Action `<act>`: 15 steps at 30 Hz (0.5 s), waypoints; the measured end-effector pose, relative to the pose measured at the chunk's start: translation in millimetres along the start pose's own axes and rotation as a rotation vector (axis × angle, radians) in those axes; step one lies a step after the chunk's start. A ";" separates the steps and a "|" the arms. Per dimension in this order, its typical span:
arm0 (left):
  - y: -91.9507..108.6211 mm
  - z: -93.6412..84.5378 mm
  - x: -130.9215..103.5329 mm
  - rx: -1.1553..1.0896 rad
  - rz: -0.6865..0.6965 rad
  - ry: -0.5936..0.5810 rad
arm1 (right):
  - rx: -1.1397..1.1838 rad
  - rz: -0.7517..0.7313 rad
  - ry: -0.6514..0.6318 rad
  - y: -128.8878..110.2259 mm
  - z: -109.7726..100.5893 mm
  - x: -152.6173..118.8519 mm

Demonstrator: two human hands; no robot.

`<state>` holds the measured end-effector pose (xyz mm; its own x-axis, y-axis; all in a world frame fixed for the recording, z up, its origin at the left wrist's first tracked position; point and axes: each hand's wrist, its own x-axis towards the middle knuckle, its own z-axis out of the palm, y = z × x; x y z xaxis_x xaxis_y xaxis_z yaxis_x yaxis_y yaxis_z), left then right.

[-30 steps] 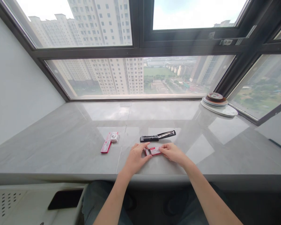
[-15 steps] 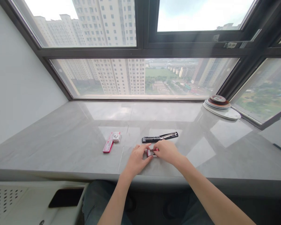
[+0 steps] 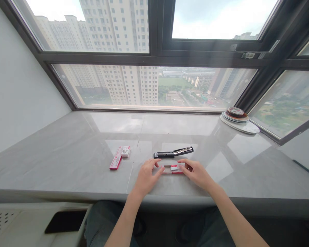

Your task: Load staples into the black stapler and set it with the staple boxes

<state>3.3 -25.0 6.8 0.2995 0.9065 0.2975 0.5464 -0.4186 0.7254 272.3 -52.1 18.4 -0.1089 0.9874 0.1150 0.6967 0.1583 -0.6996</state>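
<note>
A slim red-and-white staple box (image 3: 178, 172) lies on the countertop between my hands, its tray showing partly open. Inside it sits a short pale block (image 3: 174, 168), apparently a strip of staples. My left hand (image 3: 148, 174) has thumb and index finger around the box's left end. At the right end, my right hand (image 3: 196, 174) holds the box with thumb and curled fingers. Just beyond my hands lies a black stapler (image 3: 164, 154), its top arm (image 3: 183, 151) swung open to the right.
Left of my hands lie a flat pink-and-white box (image 3: 115, 162) and a small white box (image 3: 125, 152), close together. Several stacked plates (image 3: 243, 127) stand at the far right by the window. The grey countertop (image 3: 67, 164) ends in a front edge near me.
My right hand has moved right, off the middle of the staple box to its right end. The box's inside and the pale block now show. The view has shifted slightly.
</note>
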 end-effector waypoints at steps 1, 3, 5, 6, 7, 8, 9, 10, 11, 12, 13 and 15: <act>0.7 2.1 1.0 0.010 -0.024 0.014 | 0.008 0.001 0.002 0.3 0.9 -1.8; 3.8 9.3 2.9 0.033 -0.049 0.024 | 0.010 -0.024 -0.018 -3.3 3.2 -3.2; 8.5 18.2 3.3 0.041 -0.043 0.014 | -0.002 -0.057 -0.041 -11.0 5.3 -3.1; 10.7 22.1 2.7 0.037 -0.036 0.007 | -0.012 -0.070 -0.052 -15.3 6.2 -2.8; 12.3 24.9 1.9 0.026 -0.031 -0.003 | -0.027 -0.081 -0.065 -19.5 6.9 -2.5; 12.9 26.2 1.3 0.010 -0.026 -0.013 | -0.043 -0.088 -0.072 -23.0 7.7 -2.4; 12.1 25.9 1.4 -0.001 -0.026 -0.017 | -0.060 -0.091 -0.073 -25.9 8.5 -2.6; 9.9 24.0 2.7 0.001 -0.029 -0.005 | -0.074 -0.094 -0.073 -27.9 9.6 -3.1; 6.4 20.7 5.7 0.022 -0.036 0.024 | -0.083 -0.098 -0.069 -29.4 11.0 -3.7; 1.7 16.6 10.4 0.063 -0.047 0.068 | -0.089 -0.103 -0.061 -30.4 12.7 -4.5; -3.6 12.1 16.7 0.119 -0.060 0.117 | -0.092 -0.108 -0.055 -31.4 14.5 -5.2; -14.7 4.8 31.4 0.233 -0.088 0.176 | -0.090 -0.115 -0.051 -34.1 17.7 -5.4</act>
<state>8.5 9.3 2.5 0.1139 0.9270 0.3574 0.7353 -0.3206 0.5971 236.6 -62.7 29.2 -0.2261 0.9620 0.1530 0.7380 0.2717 -0.6176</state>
